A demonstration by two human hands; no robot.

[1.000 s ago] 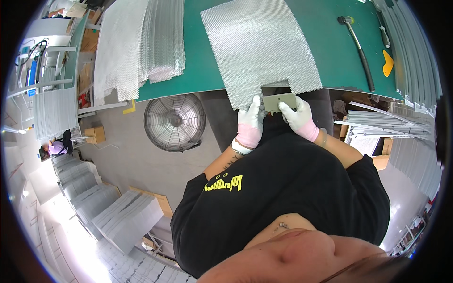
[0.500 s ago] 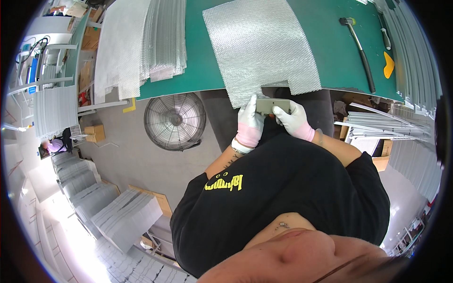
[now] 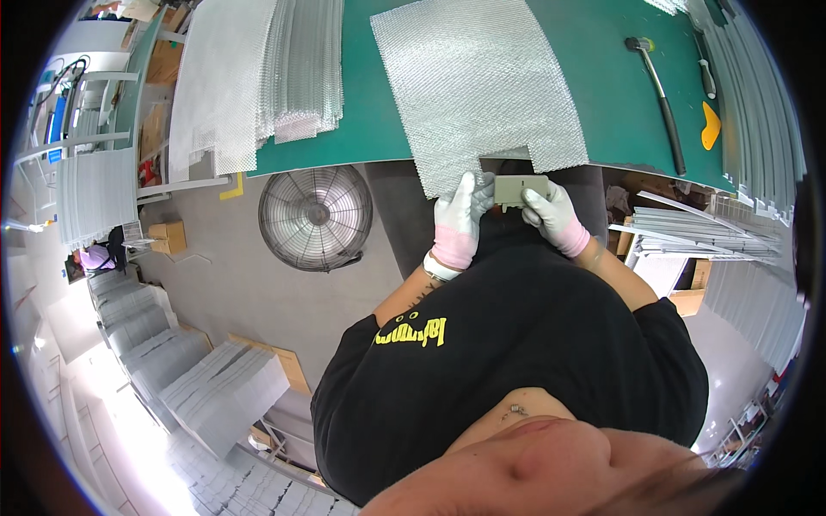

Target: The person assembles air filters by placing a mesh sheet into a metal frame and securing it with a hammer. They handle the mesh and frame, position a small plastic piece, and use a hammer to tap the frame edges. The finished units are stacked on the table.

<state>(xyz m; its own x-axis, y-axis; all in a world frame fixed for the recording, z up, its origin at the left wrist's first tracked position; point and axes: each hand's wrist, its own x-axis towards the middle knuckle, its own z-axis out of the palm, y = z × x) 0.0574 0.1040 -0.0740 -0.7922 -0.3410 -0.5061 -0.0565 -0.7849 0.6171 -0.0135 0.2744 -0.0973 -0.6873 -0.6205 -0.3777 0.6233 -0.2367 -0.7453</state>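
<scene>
A: Hands?
B: Right hand grips the block, thumb on its face. Left hand, thumb raised, is beside the block's left end; cannot tell whether it grips anything.
A: Block's position?
B: Before the torso, just off the table's near edge.
A: Beyond?
B: Mesh on the table, notched near edge overhanging. Mallet right, apart.

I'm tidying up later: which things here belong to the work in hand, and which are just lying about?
In use:
- mesh sheet, at the left hand
- olive-grey block, in the right hand
- stacked mesh sheets, probably

Apparently just lying about:
- hammer
- screwdriver-like tool
- yellow flat piece
</scene>
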